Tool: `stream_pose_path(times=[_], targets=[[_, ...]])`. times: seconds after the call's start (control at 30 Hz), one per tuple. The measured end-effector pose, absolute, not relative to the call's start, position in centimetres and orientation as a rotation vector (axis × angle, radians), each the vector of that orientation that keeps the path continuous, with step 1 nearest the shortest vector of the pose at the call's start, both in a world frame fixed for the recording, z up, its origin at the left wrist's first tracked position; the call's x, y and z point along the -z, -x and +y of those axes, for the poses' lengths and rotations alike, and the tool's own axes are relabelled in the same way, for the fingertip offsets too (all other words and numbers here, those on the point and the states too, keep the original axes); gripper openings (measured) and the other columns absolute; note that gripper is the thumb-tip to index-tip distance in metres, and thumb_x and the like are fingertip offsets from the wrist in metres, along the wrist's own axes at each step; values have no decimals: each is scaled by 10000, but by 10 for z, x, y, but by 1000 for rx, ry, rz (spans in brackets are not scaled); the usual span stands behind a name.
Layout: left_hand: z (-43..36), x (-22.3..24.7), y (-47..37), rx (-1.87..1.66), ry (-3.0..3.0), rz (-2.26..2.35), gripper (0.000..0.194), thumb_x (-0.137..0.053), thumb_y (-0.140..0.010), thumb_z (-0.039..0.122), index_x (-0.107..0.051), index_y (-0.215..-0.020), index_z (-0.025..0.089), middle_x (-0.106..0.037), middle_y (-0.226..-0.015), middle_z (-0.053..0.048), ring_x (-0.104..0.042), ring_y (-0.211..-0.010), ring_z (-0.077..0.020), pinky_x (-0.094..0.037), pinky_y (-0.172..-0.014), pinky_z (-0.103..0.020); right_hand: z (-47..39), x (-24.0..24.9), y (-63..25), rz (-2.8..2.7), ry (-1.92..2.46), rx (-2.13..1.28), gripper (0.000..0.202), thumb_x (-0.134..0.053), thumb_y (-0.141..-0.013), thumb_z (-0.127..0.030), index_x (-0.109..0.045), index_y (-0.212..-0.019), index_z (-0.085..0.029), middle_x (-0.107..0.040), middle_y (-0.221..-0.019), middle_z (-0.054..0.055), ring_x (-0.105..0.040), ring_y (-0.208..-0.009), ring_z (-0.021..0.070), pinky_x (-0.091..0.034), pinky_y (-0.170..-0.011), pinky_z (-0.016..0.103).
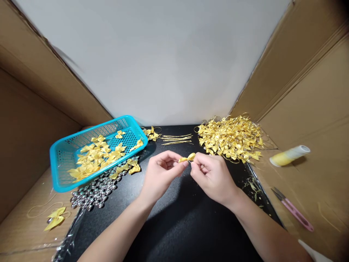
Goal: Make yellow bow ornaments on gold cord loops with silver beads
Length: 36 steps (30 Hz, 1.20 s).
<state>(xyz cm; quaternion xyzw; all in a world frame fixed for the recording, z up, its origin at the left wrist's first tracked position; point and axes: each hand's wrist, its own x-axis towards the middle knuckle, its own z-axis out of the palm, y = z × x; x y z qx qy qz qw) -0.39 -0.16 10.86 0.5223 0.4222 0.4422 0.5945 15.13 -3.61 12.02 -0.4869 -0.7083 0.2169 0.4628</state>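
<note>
Between my two hands, above the black work surface (174, 203), is a small yellow ribbon bow (188, 158). My left hand (163, 170) pinches one side of it between thumb and fingertips. On the other side my right hand (211, 173) is closed, its thumb and index finger pressed together at the bow's edge. A thin strand shows near the bow's middle, but the right fingers hide most of it. Several lengths of gold cord (177, 139) lie side by side just beyond my hands.
At left a turquoise basket (54, 163) holds yellow bows, with silver beads (94, 191) beside it. A heap of corded bows (229, 138) sits back right. On the cardboard at right are a thread spool (289, 155) and pink-handled snips (296, 213). Another bow (56, 218) lies front left.
</note>
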Motion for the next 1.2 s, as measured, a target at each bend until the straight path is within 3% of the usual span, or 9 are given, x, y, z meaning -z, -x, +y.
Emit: stream_pose_path(times=[0.5,0.8,1.2], targets=[[-4,-110,4,-1093,-1273,1022,172,-812,-666,238,-669,-661,144,-662,-627,-9,-566,-531,-103,-463,-494,-207,-36,-123,-151,-1730,1218,-569,281,-487,-789,-103,-327,-582,-206,-306,-501,-82,-269,-437,57,-226,-444,202],[-5,-111,2,-1190,-1327,938,110,-791,-663,126,-686,-639,152,-702,-667,-20,-616,-601,-119,-511,-556,-209,-36,-121,-149,-1762,1218,-513,292,-486,-792,-88,-305,-595,-206,-303,-517,-78,-285,-454,60,-233,-463,211],[-12,-105,8,-1406,-1754,890,139,-737,-723,63,-729,-714,202,-757,-737,-27,-706,-691,-173,-571,-656,-278,-39,-121,-148,-1800,1162,-434,255,-449,-899,-125,-412,-659,-204,-429,-583,-43,-396,-498,85,-307,-502,227]])
